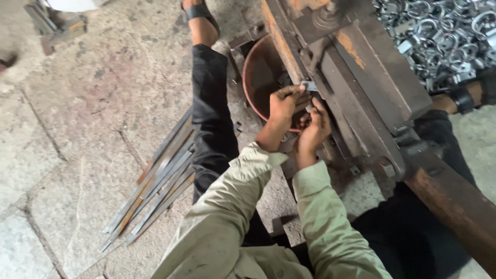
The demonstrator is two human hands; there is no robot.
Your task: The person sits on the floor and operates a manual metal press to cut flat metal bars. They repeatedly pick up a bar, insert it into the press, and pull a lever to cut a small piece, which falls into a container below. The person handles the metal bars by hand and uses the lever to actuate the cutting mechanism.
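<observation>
Pinching a small grey metal strip piece (309, 86) between thumb and fingertips of the left hand (285, 103), at frame centre, pressing it against the rusty iron press (372, 67). Curling the right hand (314, 126) just below, touching the left; cannot tell what it is gripping. Sitting behind both, a reddish round pan (258, 72). Lying lower left on the stone floor (62, 129), long flat metal strips (155, 186). Piling up at upper right, shiny bent clamps (444, 36).
</observation>
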